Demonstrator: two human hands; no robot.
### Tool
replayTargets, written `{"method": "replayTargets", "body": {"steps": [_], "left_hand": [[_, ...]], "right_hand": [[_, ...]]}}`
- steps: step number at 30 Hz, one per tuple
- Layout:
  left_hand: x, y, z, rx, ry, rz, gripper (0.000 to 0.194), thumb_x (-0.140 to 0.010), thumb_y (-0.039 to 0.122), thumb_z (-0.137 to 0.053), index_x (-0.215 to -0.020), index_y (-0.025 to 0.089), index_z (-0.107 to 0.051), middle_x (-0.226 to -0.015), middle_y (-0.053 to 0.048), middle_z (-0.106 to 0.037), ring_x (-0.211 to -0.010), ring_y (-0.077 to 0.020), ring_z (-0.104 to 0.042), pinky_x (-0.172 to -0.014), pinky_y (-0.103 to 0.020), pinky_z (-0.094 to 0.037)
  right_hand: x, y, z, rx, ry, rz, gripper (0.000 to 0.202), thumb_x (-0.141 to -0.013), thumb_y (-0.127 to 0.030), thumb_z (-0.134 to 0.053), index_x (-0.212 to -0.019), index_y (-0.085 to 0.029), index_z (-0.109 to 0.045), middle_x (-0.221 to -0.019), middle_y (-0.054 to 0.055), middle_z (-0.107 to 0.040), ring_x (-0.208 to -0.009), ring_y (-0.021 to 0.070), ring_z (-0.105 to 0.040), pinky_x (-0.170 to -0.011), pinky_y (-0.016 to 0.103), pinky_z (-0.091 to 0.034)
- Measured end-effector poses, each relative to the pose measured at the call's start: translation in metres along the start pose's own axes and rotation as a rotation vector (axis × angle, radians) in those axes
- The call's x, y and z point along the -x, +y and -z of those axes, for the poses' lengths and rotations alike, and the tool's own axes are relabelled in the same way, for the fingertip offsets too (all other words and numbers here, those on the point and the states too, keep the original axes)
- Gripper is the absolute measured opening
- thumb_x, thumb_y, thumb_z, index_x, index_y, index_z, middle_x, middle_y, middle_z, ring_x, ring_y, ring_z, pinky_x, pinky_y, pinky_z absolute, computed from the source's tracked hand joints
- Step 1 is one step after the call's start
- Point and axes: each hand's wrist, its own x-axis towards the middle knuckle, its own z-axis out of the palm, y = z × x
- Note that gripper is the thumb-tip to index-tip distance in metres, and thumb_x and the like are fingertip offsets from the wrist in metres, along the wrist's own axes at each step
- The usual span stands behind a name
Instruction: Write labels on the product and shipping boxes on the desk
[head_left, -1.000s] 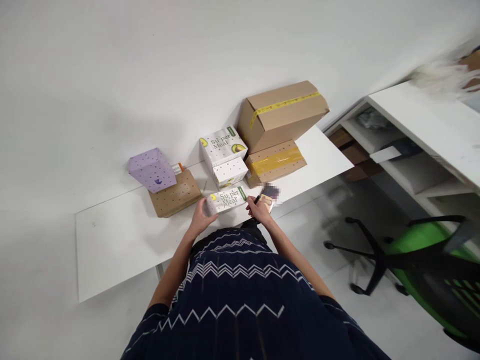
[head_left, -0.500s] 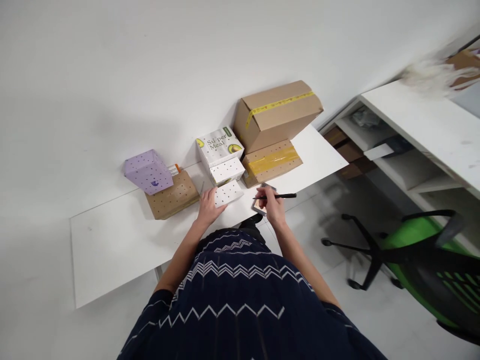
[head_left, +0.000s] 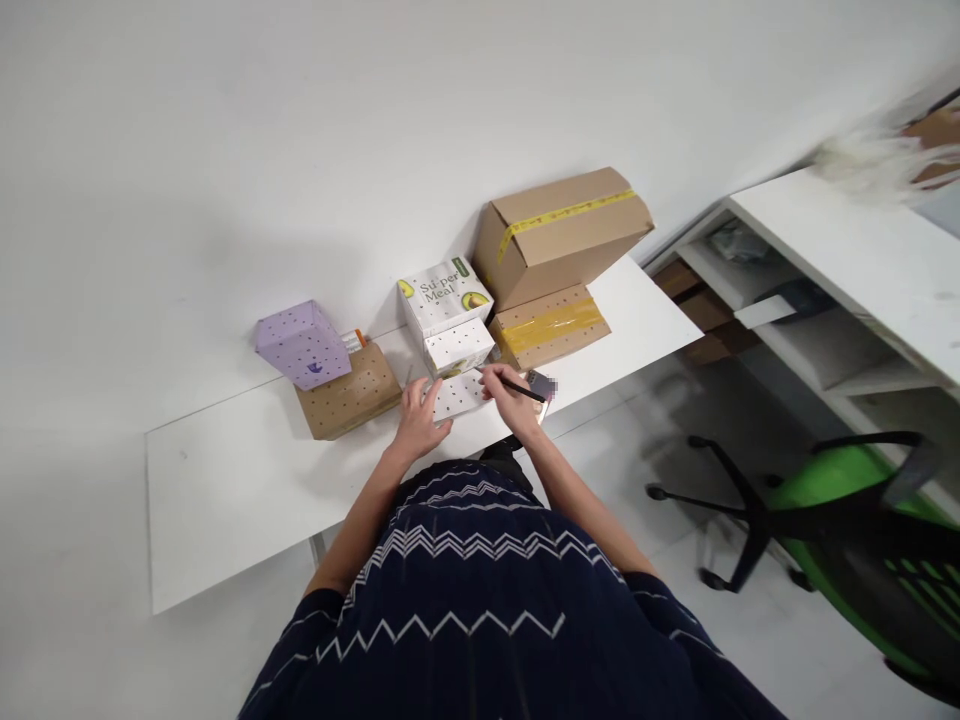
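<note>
A small white box with dark marks (head_left: pixel 457 396) lies near the table's front edge. My left hand (head_left: pixel 420 420) rests at its left end, fingers apart. My right hand (head_left: pixel 512 402) grips a black pen (head_left: pixel 523 388) at the box's right end, with the pen's tip over or close to the box. Just right of that hand a phone (head_left: pixel 538 384) lies on the table, partly covered by the hand. Behind the small box stand another white marked box (head_left: pixel 459 345) and a white Super Meal box (head_left: pixel 444 297).
On the white table (head_left: pixel 217 500), a purple box (head_left: pixel 304 345) rests on a brown box (head_left: pixel 352 395). A large carton (head_left: pixel 566 235) and a yellow-taped box (head_left: pixel 555 328) stand at the right. Beyond are a white shelf unit (head_left: pixel 847 260) and a green chair (head_left: pixel 832 480).
My right hand has moved left with the pen, from over the phone to the small white box. More of the phone shows. My left hand stays by the box, its fingers spread a little more.
</note>
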Motion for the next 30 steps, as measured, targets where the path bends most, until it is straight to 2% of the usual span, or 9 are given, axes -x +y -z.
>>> {"method": "replayTargets", "body": {"steps": [3, 5, 10, 14, 19, 23, 26, 30], "left_hand": [[0.001, 0.019, -0.009, -0.036, 0.068, -0.076, 0.048, -0.087, 0.036, -0.063, -0.132, 0.018, -0.058, -0.141, -0.017, -0.049, -0.137, -0.0350, -0.039, -0.117, -0.054, -0.028], [-0.001, 0.026, -0.017, -0.026, 0.062, -0.119, 0.038, -0.094, 0.038, -0.054, -0.126, 0.018, -0.062, -0.135, -0.017, -0.055, -0.134, -0.0341, -0.044, -0.115, -0.053, -0.031], [-0.010, 0.018, -0.032, -0.041, -0.009, -0.179, 0.037, -0.100, 0.038, -0.043, -0.123, 0.021, -0.066, -0.133, -0.014, -0.062, -0.134, -0.0337, -0.047, -0.115, -0.054, -0.029], [-0.013, 0.009, -0.035, -0.015, -0.019, -0.158, 0.037, -0.101, 0.035, -0.039, -0.123, 0.023, -0.067, -0.134, -0.012, -0.063, -0.135, -0.0321, -0.047, -0.116, -0.055, -0.028], [-0.013, 0.014, -0.033, 0.001, -0.028, -0.129, 0.037, -0.100, 0.033, -0.041, -0.126, 0.024, -0.066, -0.135, -0.011, -0.063, -0.135, -0.0313, -0.048, -0.118, -0.055, -0.027], [-0.012, 0.017, -0.032, -0.007, -0.015, -0.144, 0.037, -0.100, 0.031, -0.041, -0.125, 0.022, -0.066, -0.133, -0.012, -0.064, -0.135, -0.0320, -0.048, -0.116, -0.054, -0.029], [-0.012, 0.015, -0.033, -0.116, 0.009, -0.191, 0.035, -0.100, 0.029, -0.042, -0.124, 0.022, -0.066, -0.131, -0.012, -0.066, -0.133, -0.0311, -0.051, -0.113, -0.053, -0.033], [-0.012, 0.012, -0.037, -0.301, 0.139, -0.308, 0.030, -0.099, 0.026, -0.046, -0.118, 0.019, -0.068, -0.121, -0.010, -0.071, -0.123, -0.0276, -0.058, -0.106, -0.046, -0.040]], "right_hand": [[-0.007, 0.010, -0.015, 0.025, 0.029, 0.058, 0.024, -0.084, -0.044, -0.056, -0.094, -0.023, -0.056, -0.084, 0.001, -0.062, -0.070, 0.0142, -0.056, -0.066, 0.026, -0.050], [-0.012, 0.017, -0.022, 0.015, 0.036, 0.083, 0.017, -0.083, -0.038, -0.053, -0.092, -0.023, -0.052, -0.080, -0.001, -0.058, -0.069, 0.0136, -0.055, -0.066, 0.025, -0.049], [-0.021, 0.027, -0.028, 0.023, 0.046, 0.101, 0.013, -0.084, -0.036, -0.048, -0.081, -0.024, -0.048, -0.070, -0.003, -0.049, -0.064, 0.0133, -0.051, -0.062, 0.025, -0.046], [-0.021, 0.029, -0.028, 0.051, 0.035, 0.150, 0.013, -0.084, -0.034, -0.049, -0.081, -0.022, -0.054, -0.073, 0.000, -0.056, -0.068, 0.0151, -0.054, -0.067, 0.026, -0.047], [-0.017, 0.030, -0.030, 0.134, 0.041, 0.149, 0.013, -0.085, -0.031, -0.050, -0.077, -0.023, -0.056, -0.075, 0.002, -0.061, -0.076, 0.0179, -0.058, -0.076, 0.030, -0.051], [-0.016, 0.031, -0.029, 0.177, 0.047, 0.171, 0.013, -0.086, -0.030, -0.050, -0.078, -0.023, -0.057, -0.077, 0.003, -0.063, -0.077, 0.0186, -0.059, -0.078, 0.032, -0.051], [-0.017, 0.033, -0.029, 0.188, 0.044, 0.213, 0.015, -0.086, -0.033, -0.051, -0.078, -0.022, -0.058, -0.077, 0.004, -0.064, -0.076, 0.0190, -0.059, -0.078, 0.033, -0.051], [-0.020, 0.040, -0.029, 0.165, 0.063, 0.264, 0.018, -0.086, -0.037, -0.052, -0.079, -0.022, -0.059, -0.077, 0.004, -0.065, -0.074, 0.0195, -0.060, -0.076, 0.034, -0.050]]}}
